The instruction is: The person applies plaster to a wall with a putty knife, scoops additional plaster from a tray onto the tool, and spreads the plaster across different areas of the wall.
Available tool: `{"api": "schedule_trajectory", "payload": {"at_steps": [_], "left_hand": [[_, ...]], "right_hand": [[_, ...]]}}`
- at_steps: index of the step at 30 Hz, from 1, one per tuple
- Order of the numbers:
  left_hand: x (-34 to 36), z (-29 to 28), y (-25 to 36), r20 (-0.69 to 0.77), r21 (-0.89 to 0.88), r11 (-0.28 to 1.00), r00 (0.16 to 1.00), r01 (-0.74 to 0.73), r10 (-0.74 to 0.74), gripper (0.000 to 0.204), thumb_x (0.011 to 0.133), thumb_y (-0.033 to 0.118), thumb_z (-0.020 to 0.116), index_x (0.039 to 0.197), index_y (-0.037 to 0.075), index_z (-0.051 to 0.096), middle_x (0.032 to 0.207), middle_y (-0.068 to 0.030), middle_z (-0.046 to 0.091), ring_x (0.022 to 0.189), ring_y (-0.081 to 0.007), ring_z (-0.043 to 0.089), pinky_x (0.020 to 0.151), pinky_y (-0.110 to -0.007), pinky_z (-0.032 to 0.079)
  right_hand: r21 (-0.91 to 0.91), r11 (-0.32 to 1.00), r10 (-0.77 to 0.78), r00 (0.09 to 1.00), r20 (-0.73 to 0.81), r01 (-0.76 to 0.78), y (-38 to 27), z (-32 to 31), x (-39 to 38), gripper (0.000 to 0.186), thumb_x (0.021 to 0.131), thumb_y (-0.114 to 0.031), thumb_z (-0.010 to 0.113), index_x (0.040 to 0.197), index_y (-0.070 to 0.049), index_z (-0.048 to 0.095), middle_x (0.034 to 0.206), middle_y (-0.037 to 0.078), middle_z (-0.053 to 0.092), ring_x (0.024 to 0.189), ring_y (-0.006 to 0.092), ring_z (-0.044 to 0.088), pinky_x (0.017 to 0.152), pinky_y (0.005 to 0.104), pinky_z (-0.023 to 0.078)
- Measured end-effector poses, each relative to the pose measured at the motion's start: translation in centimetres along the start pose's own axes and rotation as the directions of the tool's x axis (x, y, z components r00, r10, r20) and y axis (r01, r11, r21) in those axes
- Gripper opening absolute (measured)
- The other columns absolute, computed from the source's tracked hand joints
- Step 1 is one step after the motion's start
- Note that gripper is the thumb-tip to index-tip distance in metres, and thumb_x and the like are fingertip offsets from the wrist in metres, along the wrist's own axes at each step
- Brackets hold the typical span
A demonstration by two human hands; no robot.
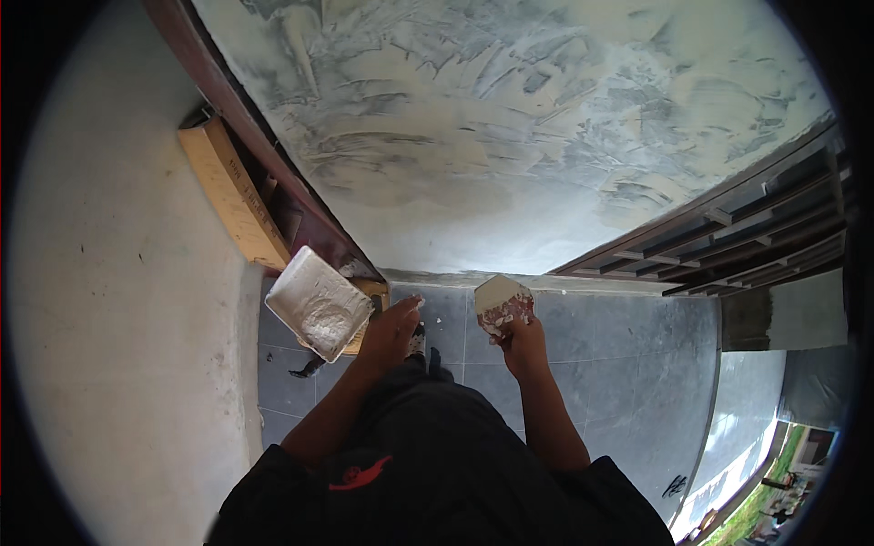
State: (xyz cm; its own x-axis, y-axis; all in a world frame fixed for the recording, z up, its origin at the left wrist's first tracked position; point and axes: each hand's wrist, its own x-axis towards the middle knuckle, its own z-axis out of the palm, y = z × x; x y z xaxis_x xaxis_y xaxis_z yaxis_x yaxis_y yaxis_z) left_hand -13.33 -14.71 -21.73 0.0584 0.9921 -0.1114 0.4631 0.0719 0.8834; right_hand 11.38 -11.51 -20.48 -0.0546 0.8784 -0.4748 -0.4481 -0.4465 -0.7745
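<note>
My left hand [391,332] is at lower centre, open, its fingers stretched out with white smears on the tips, just right of a white rectangular tub [317,300] of pale paste, resting on a brown board or box. My right hand [519,341] is closed on a putty knife [501,302], its broad blade partly coated with pale compound and brown patches. Ahead of both hands is a wall [492,118] with streaky, uneven white and grey coating.
A long cardboard box [228,191] leans by a maroon frame [246,109] on the left, beside a plain wall [118,346]. A dark wooden grille window [746,218] is at right. Grey tiles [619,364] cover the floor; grass shows outside, lower right.
</note>
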Motion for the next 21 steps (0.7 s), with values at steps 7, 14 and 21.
{"api": "schedule_trajectory", "payload": {"at_steps": [7,14,21], "left_hand": [[-10.1,2.3,-3.9,-0.337,-0.085,0.972,0.912,0.217,-0.234,0.043,0.1,0.034,0.041,0.105,-0.004,0.062,0.089,-0.0201,0.065,0.085,-0.0333,0.064,0.077,-0.039,0.048],[-13.0,1.6,-6.9,-0.505,-0.428,0.898,0.798,0.1,-0.329,0.049,0.101,0.038,0.039,0.085,-0.003,0.061,0.07,-0.0033,0.054,0.07,-0.0141,0.05,0.071,-0.031,0.044],[-16.5,-4.1,-9.6,-0.409,-0.635,0.767,0.802,0.091,-0.434,0.051,0.1,0.042,0.04,0.099,-0.004,0.062,0.079,-0.0026,0.058,0.077,-0.0105,0.055,0.081,-0.027,0.045]], "right_hand": [[-0.295,0.947,0.19,0.965,0.184,-0.13,6.0,-1.4,-1.0,0.031,0.081,-0.01,0.054,0.104,0.009,0.059,0.094,0.013,0.066,0.077,0.0194,0.066,0.06,0.0301,0.051],[-0.291,0.949,0.192,0.951,0.24,-0.118,6.7,3.5,-5.0,0.029,0.076,-0.002,0.053,0.102,0.009,0.057,0.089,0.014,0.065,0.07,0.0197,0.063,0.057,0.0295,0.05],[-0.334,0.936,0.2,0.952,0.23,-0.115,12.0,5.6,-6.7,0.027,0.077,-0.003,0.054,0.101,0.008,0.058,0.089,0.013,0.066,0.068,0.0182,0.062,0.056,0.0289,0.049]]}}
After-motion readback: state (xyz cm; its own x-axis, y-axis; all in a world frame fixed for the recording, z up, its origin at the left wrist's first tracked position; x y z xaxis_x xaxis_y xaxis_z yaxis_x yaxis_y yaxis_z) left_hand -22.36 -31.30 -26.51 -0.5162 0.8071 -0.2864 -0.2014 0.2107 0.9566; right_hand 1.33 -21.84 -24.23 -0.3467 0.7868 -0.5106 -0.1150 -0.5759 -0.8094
